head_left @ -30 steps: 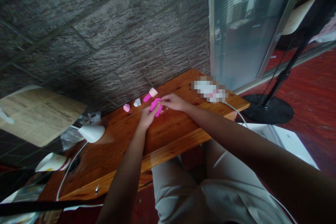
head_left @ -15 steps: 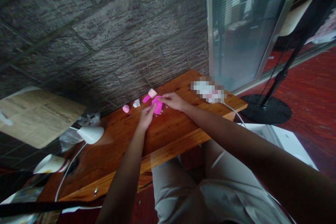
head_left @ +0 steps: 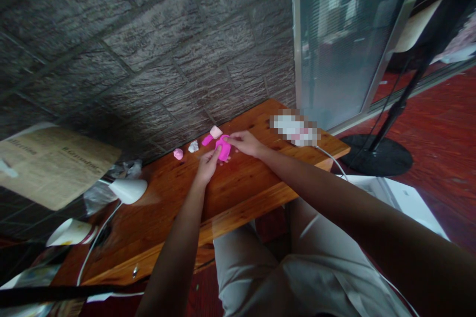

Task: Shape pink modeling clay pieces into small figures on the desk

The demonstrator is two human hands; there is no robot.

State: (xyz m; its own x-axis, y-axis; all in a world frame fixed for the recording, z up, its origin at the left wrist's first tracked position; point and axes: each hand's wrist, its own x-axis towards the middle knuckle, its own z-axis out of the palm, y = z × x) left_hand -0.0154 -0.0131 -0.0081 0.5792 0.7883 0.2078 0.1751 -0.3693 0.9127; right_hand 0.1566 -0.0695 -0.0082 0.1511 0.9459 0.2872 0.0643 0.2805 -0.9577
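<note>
Between my hands is a bright pink piece [head_left: 224, 151] that looks like soft modelling clay, flattened and squarish with a raised upper part. My left hand [head_left: 208, 166] grips it from the lower left, thumb on its face and fingertips showing beneath. At the upper right edge, the fingers of my right hand [head_left: 246, 142] pinch it. Just behind lie a pale pink lump [head_left: 215, 132] and a bright pink strip [head_left: 207, 140]. Farther left sit a white crumpled-looking lump [head_left: 193, 146] and a pink lump [head_left: 178, 153].
The wooden table [head_left: 238, 198] runs along a stone-patterned wall [head_left: 186, 59]. A white lamp head [head_left: 130, 190], a paper cup [head_left: 70, 232] and a brown paper bag [head_left: 55, 163] are at left. A blurred white object [head_left: 295, 129] with a cable lies at right, near a black stand [head_left: 377, 153].
Both hands keep their hold in almost the same place. The bright pink piece has shifted very slightly between the fingers; the other lumps have not moved.
</note>
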